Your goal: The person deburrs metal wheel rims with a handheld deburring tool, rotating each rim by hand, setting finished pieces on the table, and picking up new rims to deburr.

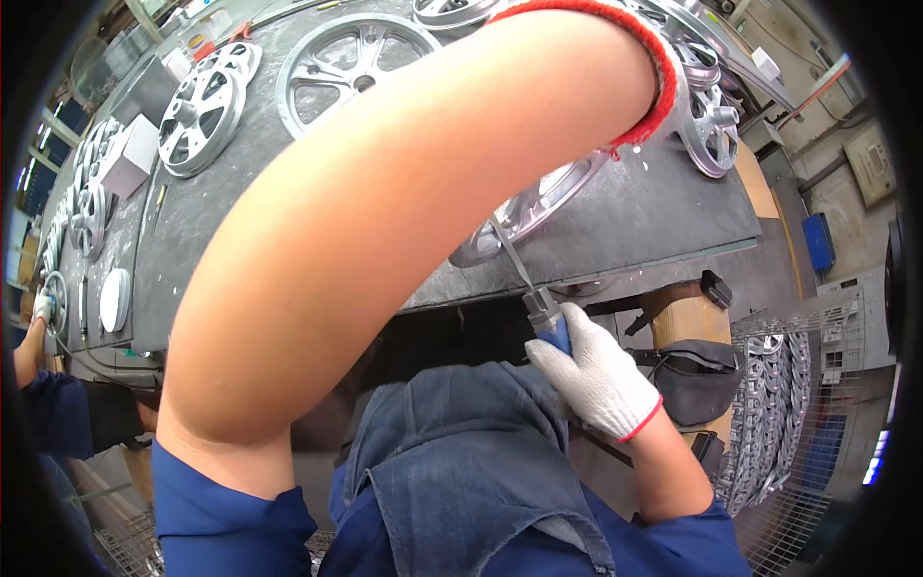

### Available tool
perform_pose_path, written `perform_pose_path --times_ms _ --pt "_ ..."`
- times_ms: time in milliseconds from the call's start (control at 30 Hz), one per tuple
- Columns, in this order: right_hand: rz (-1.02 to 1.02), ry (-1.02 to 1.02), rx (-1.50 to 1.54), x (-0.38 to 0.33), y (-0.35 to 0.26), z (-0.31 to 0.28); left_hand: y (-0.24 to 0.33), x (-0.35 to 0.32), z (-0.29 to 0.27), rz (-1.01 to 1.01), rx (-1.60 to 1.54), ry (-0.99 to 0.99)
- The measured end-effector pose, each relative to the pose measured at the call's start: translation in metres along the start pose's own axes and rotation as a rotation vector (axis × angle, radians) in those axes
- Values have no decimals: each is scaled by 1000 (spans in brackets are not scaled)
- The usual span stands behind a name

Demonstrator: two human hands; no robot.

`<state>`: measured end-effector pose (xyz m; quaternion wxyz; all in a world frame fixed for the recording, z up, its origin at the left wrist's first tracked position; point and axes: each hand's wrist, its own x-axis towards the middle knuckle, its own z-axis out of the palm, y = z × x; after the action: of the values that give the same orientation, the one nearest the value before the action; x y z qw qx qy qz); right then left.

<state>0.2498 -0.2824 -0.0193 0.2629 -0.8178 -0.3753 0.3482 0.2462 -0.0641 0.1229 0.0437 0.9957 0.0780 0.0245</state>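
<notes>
My right hand (601, 382), in a white knit glove with a red cuff, is closed round a die grinder (544, 313) with a blue body and grey collar. Its slim metal shaft reaches up to a silver spoked wheel (538, 207) at the bench's near edge. My bare left arm crosses the picture and hides much of that wheel. Only the red cuff and a sliver of white glove show of my left hand (684, 77); its fingers are out of sight.
The dark bench (663, 207) carries a large wheel (361, 62), stacked wheels (202, 120) at left and more at right (710, 135). A white box (130, 156) stands farther left. A wire basket of metal parts (769, 413) is at lower right. Another person's gloved hand (43, 306) works at far left.
</notes>
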Motion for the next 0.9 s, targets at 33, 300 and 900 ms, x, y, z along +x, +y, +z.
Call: perform_pose_path --times_ms 33,300,900 --pt "14 -31 -28 -2 0 -8 1 1 1 3 11 -6" --pt "-50 120 -240 -6 7 -13 8 15 11 52 110 -64" --pt "-152 -3 -99 7 7 -19 14 59 8 207 394 -149"
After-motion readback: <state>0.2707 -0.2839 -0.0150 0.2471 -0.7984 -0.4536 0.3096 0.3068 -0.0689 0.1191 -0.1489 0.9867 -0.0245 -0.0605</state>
